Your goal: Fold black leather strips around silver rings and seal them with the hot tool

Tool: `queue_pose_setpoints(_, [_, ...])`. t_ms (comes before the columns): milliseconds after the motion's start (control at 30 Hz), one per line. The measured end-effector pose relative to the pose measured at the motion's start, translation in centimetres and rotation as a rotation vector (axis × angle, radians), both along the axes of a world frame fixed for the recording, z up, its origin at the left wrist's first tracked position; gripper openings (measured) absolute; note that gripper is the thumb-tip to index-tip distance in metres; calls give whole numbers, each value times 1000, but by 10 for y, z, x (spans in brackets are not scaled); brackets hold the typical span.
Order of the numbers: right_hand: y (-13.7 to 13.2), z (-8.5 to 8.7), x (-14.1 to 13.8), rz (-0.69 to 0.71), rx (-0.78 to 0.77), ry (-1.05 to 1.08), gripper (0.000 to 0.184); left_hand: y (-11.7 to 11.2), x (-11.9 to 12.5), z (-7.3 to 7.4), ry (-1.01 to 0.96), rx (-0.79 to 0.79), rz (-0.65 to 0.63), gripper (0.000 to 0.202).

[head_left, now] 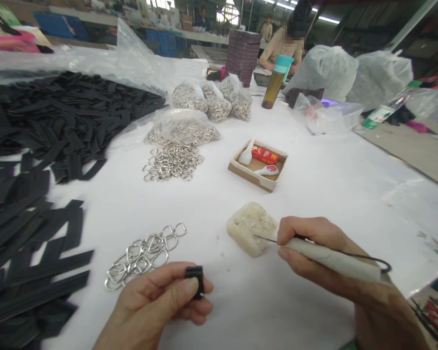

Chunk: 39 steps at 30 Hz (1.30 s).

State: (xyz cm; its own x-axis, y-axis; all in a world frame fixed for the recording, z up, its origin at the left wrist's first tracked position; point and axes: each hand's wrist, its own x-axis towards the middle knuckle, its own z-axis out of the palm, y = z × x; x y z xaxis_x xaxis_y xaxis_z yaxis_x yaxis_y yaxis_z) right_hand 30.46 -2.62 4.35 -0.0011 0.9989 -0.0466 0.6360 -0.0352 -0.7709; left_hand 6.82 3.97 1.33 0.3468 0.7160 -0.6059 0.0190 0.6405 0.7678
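Open white table [277, 301] is being left clear across the lower middle of the frame, bounded by black strips [29, 253] at the left edge. At bottom centre, a small black folded piece [196, 279] is being pinched tightly by the left hand [160, 306]. At lower right, a white-handled tool [328, 257] is being gripped closed by the right hand [314, 253], its thin tip touching a pale block [250, 226]. Metal rings [142, 255] are lying just beside the left hand.

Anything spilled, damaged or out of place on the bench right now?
Metal rings have spilled loose out of an open plastic bag onto the white table. The whitish block beside the right hand looks pitted and crusted. Nothing else stands out.
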Motion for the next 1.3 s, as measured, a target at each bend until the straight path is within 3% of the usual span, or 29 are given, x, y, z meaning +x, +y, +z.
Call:
queue_pose_setpoints(133, [-3,-1,0,4,-9,10,12,1,-4,-4,-42,15,-67,14])
queue_pose_setpoints(367, [-18,1,-2,5,4,-59,8,-3,-10,-6,-36,61,-77,11])
queue_pose_setpoints(633, [-29,-2,-3,-110,50,-83,2,-5,-15,-6,-34,78,-94,12])
queue_pose_setpoints(1300, [-3,-4,-14,-155,30,-17,7,-3,-12,-2,-52,53,-101,10])
